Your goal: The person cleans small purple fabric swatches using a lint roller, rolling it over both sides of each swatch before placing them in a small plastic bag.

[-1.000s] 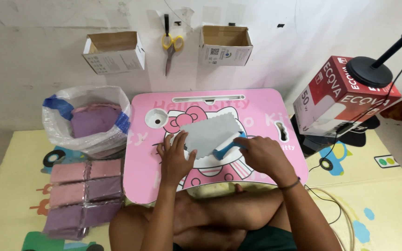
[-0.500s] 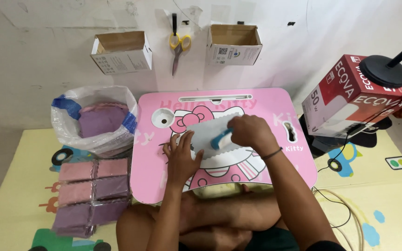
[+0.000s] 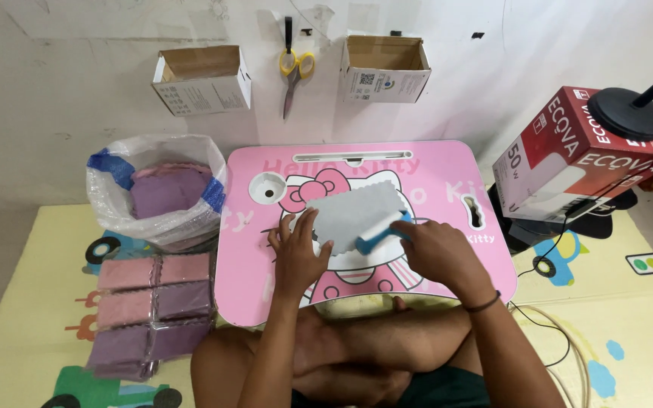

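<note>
Head view: hands apart, left hand (image 3: 296,253) flat on grey cloth (image 3: 357,210), right hand (image 3: 436,253) gripping blue roller (image 3: 381,233) near red carton (image 3: 576,155).

The pink worktop (image 3: 447,162) looks like smooth, glossy plastic with a printed cartoon. On it lies a grey cloth (image 3: 353,211), matt and soft, with a pinked edge. The lint roller (image 3: 381,231) has a blue plastic frame and a pale papery roll. Beyond the worktop's left edge, a crinkly clear plastic bag (image 3: 156,193) holds matt purple cloths (image 3: 164,193). The wall boxes (image 3: 202,79) are plain matt cardboard.
</note>
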